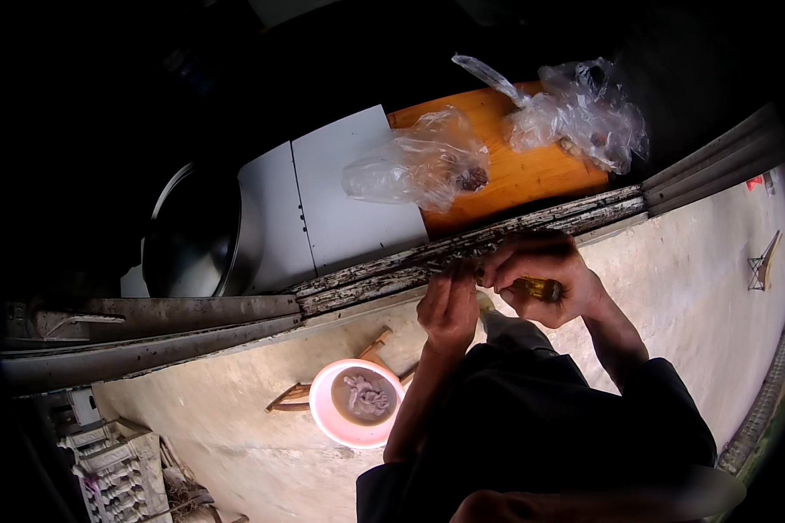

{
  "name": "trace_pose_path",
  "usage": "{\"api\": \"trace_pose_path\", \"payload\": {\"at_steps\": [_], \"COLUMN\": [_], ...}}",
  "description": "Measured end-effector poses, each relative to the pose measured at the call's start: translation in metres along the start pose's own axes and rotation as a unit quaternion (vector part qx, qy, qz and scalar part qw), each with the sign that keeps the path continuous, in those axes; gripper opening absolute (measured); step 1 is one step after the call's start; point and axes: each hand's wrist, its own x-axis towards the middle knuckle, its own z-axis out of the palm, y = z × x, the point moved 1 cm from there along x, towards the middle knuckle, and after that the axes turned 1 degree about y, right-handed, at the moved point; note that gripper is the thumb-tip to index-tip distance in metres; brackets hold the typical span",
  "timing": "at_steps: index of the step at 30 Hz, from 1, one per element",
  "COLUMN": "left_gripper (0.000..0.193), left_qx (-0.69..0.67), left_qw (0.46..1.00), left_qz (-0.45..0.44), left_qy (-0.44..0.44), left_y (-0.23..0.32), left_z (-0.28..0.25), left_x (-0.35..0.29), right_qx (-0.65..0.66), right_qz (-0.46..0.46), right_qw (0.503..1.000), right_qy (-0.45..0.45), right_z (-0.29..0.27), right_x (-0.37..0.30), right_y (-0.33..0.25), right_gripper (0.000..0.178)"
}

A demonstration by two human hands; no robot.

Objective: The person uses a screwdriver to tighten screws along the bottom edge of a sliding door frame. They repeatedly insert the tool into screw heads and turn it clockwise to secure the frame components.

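Observation:
My right hand (545,272) is closed round a screwdriver with a translucent amber handle (542,288); its tip is hidden by my fingers. Close beside it, my left hand (449,305) has its fingers pinched together, and what lies between them is too small and dark to make out. Both hands meet at the worn wooden sill (358,287), whose paint is peeling. Beyond the sill, one clear plastic bag (432,161) with something dark inside lies across a white panel and an orange-brown wooden board (519,187). A second clear bag (589,118) rests on the board's far right.
A large metal pot (196,231) stands left of the white panels (344,187). Below the sill, a pink basin (323,418) with murky water and cloth sits by a wooden stool (288,398). Pale balusters (118,479) lie lower left. A folded stand (763,261) is far right.

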Motion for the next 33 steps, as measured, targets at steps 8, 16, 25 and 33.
{"api": "trace_pose_path", "payload": {"at_steps": [8, 16, 25, 33], "left_gripper": [0.018, 0.025, 0.025, 0.025], "left_qx": [-0.109, 0.008, -0.190, -0.207], "left_qw": [0.994, 1.000, 0.981, 0.975], "left_qz": [-0.001, 0.005, -0.009, 0.041], "left_qy": [-0.011, -0.003, -0.033, -0.068], "left_y": [0.034, -0.004, 0.066, 0.102], "left_z": [0.033, 0.006, 0.104, 0.122], "left_x": [0.006, -0.008, 0.002, 0.012], "right_qx": [-0.096, 0.021, -0.131, -0.124], "right_qz": [0.033, -0.004, 0.062, 0.072], "right_qw": [0.995, 0.999, 0.989, 0.986], "right_qy": [0.016, -0.025, -0.001, 0.083], "right_z": [-0.038, -0.008, -0.105, -0.135], "right_x": [-0.012, -0.005, -0.045, -0.076], "right_y": [-0.035, 0.007, -0.019, -0.027], "right_gripper": [0.019, 0.020, 0.018, 0.017]}}
